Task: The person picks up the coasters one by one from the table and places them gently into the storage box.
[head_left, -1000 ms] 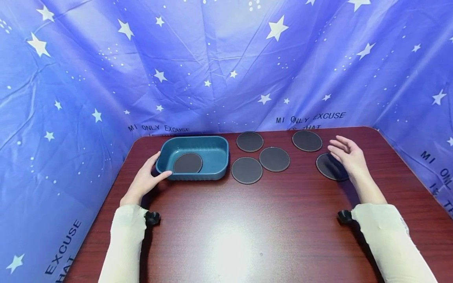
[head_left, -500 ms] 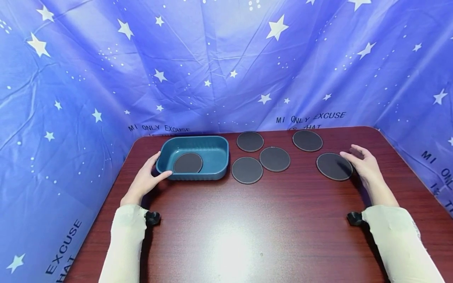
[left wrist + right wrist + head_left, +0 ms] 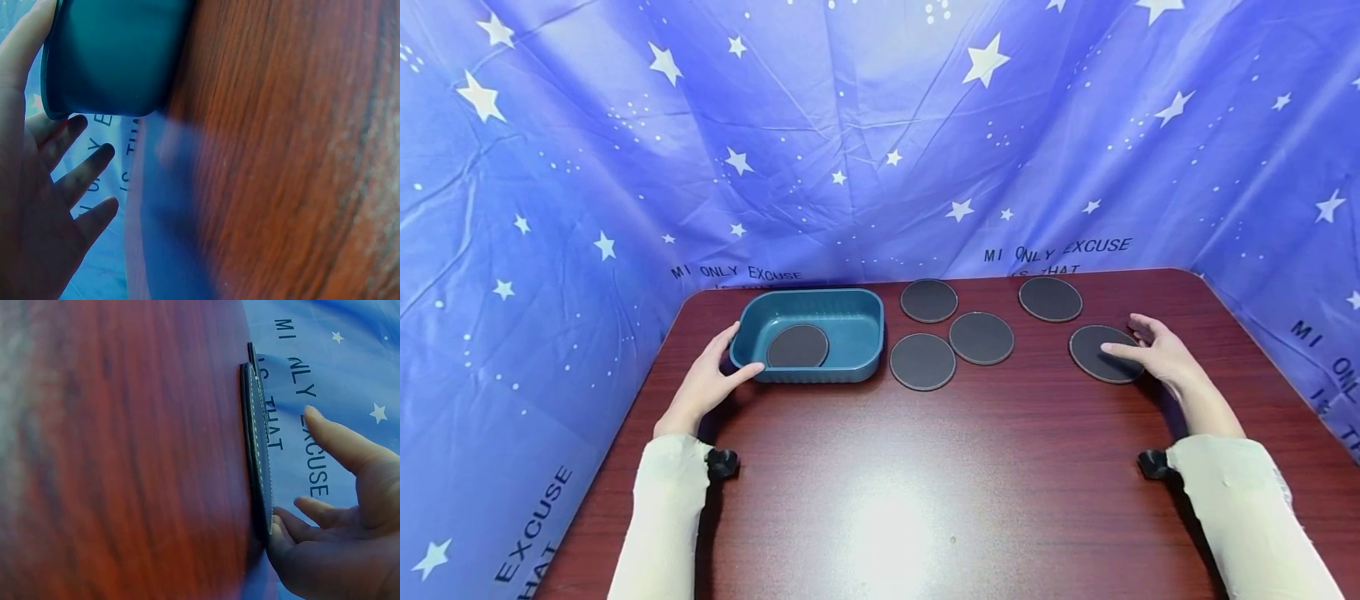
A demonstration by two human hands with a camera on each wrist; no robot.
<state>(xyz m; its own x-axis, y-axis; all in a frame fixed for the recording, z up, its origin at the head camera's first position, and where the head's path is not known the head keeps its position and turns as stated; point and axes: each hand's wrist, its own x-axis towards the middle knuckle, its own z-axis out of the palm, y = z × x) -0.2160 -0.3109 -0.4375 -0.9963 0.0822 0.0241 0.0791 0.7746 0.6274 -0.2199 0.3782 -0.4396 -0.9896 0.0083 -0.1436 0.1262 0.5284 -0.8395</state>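
A teal rectangular plastic basin (image 3: 861, 333) stands at the back left of the table, with one round black coaster (image 3: 797, 346) inside. My left hand (image 3: 706, 379) holds its left front corner, thumb on the front rim and fingers at the left side. In the left wrist view the lower fingers (image 3: 94, 165) spread away from the basin wall. At the right lies a stitched black coaster (image 3: 1093, 358). Over it my right hand (image 3: 1172, 358) has its thumb extended, with the other fingers near its right edge. The right wrist view shows fingertips (image 3: 278, 531) at that edge, seemingly touching it.
Between basin and right hand lie several more black coasters: a back one (image 3: 929, 300), a front one (image 3: 922, 362), a middle one (image 3: 982, 337) and a far right one (image 3: 1050, 298). A blue star-printed curtain (image 3: 850, 125) borders the reddish-brown table (image 3: 1000, 467).
My right hand moved rightward off the coaster's top to its right edge, then its thumb swung out over the coaster. The left hand, basin and coasters have stayed put.
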